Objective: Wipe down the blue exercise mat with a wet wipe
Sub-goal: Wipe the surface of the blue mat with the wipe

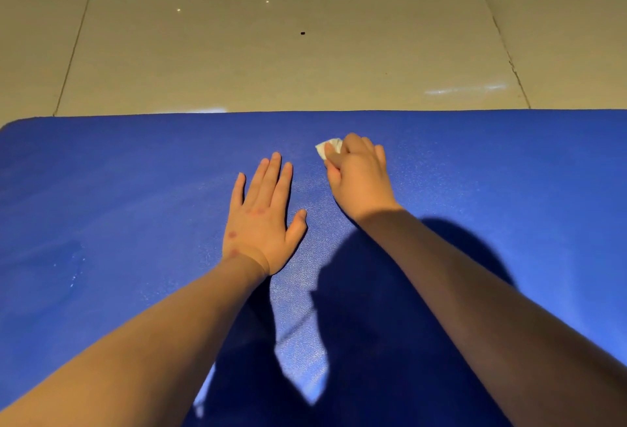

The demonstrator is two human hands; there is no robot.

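Two bare forearms reach forward over the blue exercise mat (135, 195), which lies flat on the tiled floor (271, 53). The left hand (263, 219) rests palm down on the mat, fingers straight and spread. Just beyond it, the right hand (359, 172) curls its fingers around a white wet wipe (326, 148), pressing it against the mat near the far edge.

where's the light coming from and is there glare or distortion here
Head view: light likely from behind the person, throwing dark shadows across the blue exercise mat; head view: glare streaks on the glossy beige tiled floor; head view: wide-angle bowing of the mat's far edge; flat left hand and right hand gripping the crumpled white wet wipe look sharp.
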